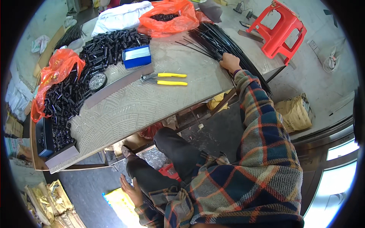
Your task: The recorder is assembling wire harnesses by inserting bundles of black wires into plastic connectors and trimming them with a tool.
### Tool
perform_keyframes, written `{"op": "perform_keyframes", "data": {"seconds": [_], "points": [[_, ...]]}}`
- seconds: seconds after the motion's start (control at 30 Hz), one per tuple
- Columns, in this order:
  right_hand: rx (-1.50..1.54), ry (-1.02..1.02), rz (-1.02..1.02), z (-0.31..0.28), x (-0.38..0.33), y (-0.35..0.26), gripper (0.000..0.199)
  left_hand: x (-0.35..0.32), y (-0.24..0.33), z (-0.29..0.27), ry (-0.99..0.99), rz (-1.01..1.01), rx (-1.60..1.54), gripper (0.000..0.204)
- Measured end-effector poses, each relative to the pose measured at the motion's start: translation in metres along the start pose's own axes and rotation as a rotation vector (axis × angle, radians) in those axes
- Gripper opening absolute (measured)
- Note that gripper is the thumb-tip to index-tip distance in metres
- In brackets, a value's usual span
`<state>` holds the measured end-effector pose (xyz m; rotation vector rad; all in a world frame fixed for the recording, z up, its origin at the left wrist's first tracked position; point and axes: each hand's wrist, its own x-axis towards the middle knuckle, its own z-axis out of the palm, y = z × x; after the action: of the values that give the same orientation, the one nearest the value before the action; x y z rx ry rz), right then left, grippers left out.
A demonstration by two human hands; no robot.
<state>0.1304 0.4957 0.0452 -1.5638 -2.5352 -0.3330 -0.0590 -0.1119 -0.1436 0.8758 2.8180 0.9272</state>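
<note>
My right hand (230, 63) is reached out over the far right of the table, its fingers closed at the edge of a bundle of long thin black rods (216, 38). How many rods it grips is hidden. My left hand (131, 191) hangs low beside my left leg, fingers stretched apart and holding nothing. Pliers-like cutters with yellow handles (171, 78) lie mid-table, well apart from both hands. Left of them spreads a heap of short black tubular parts (100, 49).
A blue box of thin white sticks (137, 56) and a round dish of small shiny pieces (97, 81) stand by the heap. A metal strip (118, 85) borders it. Orange bags (169, 17) lie behind. A red stool (279, 32) is at far right.
</note>
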Motion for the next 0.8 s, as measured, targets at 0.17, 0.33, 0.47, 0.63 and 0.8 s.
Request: {"op": "perform_keyframes", "data": {"seconds": [0.17, 0.33, 0.47, 0.63, 0.8], "points": [[-0.032, -0.056, -0.051, -0.005, -0.002, 0.006, 0.027, 0.001, 0.020, 0.001, 0.020, 0.063, 0.025, 0.047], [0.208, 0.008, 0.012, -0.017, -0.031, -0.001, 0.030, -0.009, 0.026, -0.003, 0.035, 0.134, 0.037, 0.040], [0.187, 0.012, -0.090, -0.014, -0.027, 0.008, 0.026, -0.014, 0.024, -0.003, 0.044, 0.147, -0.011, 0.036], [0.250, -0.059, -0.143, -0.012, -0.011, 0.030, 0.017, -0.010, 0.037, -0.002, 0.047, 0.185, -0.077, 0.032], [-0.002, 0.064, -0.059, -0.050, 0.013, 0.042, 0.030, -0.016, 0.033, -0.002, 0.068, 0.216, -0.095, 0.030]]}}
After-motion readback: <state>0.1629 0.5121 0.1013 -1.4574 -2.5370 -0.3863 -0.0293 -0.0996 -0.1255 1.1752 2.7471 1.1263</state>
